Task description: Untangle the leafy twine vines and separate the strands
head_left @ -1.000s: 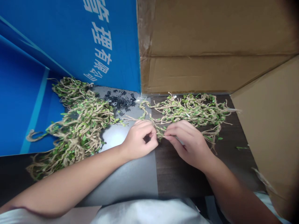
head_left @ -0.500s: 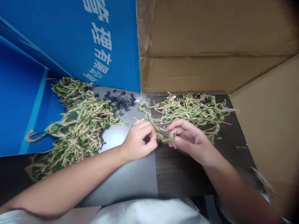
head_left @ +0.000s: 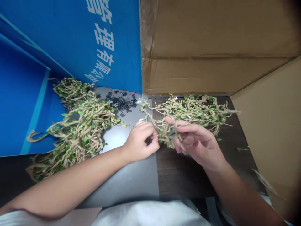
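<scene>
My left hand is closed in a pinch on a leafy twine garland, a tan cord with small green leaves. Just to its right, my right hand has the same garland looped about its bent fingers, with the thumb held apart from them. The strand between the hands is bunched, and part of it is hidden behind the right fingers. Beyond the hands lies a tangled pile of leafy twine, from which a strand runs to the left hand.
A larger heap of leafy twine lies to the left. Small black plastic pieces are scattered on the grey sheet. A blue panel and cardboard walls enclose the dark table.
My right hand has turned and its fingers have opened out, the garland now looping over them. More cord is bunched between the hands. My left hand keeps its pinch in place.
</scene>
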`<state>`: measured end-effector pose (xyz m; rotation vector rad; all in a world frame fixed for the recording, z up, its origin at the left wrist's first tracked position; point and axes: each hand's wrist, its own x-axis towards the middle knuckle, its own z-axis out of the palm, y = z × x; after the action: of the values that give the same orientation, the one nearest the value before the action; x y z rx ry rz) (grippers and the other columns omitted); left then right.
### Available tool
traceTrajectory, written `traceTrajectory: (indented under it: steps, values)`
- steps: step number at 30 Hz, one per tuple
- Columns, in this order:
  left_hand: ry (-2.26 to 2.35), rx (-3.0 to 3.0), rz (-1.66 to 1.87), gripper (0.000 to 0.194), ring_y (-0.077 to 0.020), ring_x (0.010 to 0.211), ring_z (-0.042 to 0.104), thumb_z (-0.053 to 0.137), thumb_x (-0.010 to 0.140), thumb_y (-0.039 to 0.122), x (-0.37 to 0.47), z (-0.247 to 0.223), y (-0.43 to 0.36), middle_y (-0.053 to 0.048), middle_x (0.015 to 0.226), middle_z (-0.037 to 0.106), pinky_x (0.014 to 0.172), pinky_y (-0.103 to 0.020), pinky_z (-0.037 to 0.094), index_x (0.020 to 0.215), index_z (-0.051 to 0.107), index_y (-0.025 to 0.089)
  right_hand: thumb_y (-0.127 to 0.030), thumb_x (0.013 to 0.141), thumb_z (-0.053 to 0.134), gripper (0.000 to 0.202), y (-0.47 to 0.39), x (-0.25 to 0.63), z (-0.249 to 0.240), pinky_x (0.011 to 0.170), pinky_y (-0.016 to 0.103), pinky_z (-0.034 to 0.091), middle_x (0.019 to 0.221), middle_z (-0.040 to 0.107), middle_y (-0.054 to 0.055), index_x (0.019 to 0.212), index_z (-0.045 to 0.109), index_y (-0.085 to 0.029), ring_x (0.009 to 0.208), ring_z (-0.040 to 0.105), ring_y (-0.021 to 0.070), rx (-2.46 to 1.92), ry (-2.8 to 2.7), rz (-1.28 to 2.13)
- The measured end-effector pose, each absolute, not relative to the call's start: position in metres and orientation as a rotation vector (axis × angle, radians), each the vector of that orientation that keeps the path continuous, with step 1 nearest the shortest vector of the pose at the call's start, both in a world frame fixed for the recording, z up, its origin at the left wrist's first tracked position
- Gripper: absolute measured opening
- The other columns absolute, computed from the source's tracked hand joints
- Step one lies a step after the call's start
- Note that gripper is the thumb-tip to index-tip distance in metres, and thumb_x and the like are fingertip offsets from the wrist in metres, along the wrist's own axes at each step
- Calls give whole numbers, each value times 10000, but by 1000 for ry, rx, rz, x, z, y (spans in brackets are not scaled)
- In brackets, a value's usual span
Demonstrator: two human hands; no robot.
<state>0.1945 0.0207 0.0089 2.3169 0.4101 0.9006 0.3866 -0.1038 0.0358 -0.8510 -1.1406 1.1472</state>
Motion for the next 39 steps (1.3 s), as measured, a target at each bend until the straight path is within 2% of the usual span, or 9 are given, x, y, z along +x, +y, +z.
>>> traceTrajectory:
  steps: [3, 10, 14, 17, 19, 24, 31, 35, 39]
  values:
    - [421, 2321, 891, 126, -128, 667, 496, 546, 817, 106, 195, 10, 21, 13, 669, 560, 732, -297, 394, 714, 542, 178, -507, 1020, 665, 388, -110, 387, 39, 494, 313, 515, 1672, 426, 125, 1381, 673, -367, 703, 687, 146, -962, -1205, 1015]
    - [400, 2312, 939, 143, -130, 659, 506, 560, 829, 109, 194, 9, 21, 3, 666, 584, 714, -306, 407, 704, 557, 178, -430, 1065, 573, 435, -108, 385, 43, 641, 405, 609, 1684, 402, 100, 1497, 593, -386, 882, 733, 236, -1305, -1131, 345]
    - [302, 2362, 1017, 101, -135, 687, 567, 627, 869, 131, 191, 12, 19, -7, 724, 674, 740, -324, 430, 782, 635, 182, -284, 1078, 535, 510, -104, 392, 50, 908, 461, 619, 1672, 446, 88, 1583, 508, -356, 1317, 635, 336, -1427, -1329, 372]
    - [248, 2405, 1097, 83, -143, 745, 637, 700, 866, 140, 189, 14, 17, -12, 830, 746, 795, -343, 463, 915, 706, 206, -210, 1055, 554, 586, -100, 393, 48, 1147, 549, 491, 1650, 481, 115, 1624, 451, -306, 1488, 500, 341, -1416, -1735, 438]
    - [235, 2400, 1135, 110, -148, 763, 658, 710, 867, 157, 187, 15, 16, -19, 869, 762, 814, -354, 481, 959, 709, 217, -175, 1049, 538, 566, -98, 390, 41, 1147, 545, 486, 1548, 592, 137, 1604, 474, -266, 1432, 558, 323, -1379, -1966, 428]
    - [214, 2294, 1194, 95, -157, 746, 656, 681, 866, 173, 187, 18, 14, -28, 813, 722, 770, -352, 508, 927, 616, 206, -210, 1052, 581, 442, -98, 388, 32, 831, 376, 586, 1071, 792, 94, 1495, 570, -209, 908, 740, 232, -1575, -1865, 127]
    - [246, 2182, 1206, 175, -150, 776, 642, 683, 921, 135, 185, 19, 13, -18, 821, 749, 775, -341, 530, 968, 535, 217, -389, 952, 788, 476, -97, 383, 37, 998, 403, 548, 1243, 752, 102, 1363, 602, -236, 1154, 704, 262, -1332, -1819, 605]
    - [283, 2254, 1246, 146, -154, 749, 614, 726, 933, 190, 184, 16, 14, 2, 717, 660, 745, -335, 508, 956, 584, 213, -281, 1034, 682, 81, -93, 379, 33, 794, 292, 548, 952, 765, 41, 1071, 693, -210, 870, 715, 173, -1261, -1811, 688]
    - [356, 2298, 1186, 113, -113, 684, 625, 719, 959, 193, 184, 39, 11, 24, 744, 682, 813, -319, 536, 968, 606, 198, -259, 1056, 640, 100, -96, 391, 41, 672, 234, 500, 871, 728, 21, 1014, 711, -205, 760, 670, 131, -1219, -1699, 811]
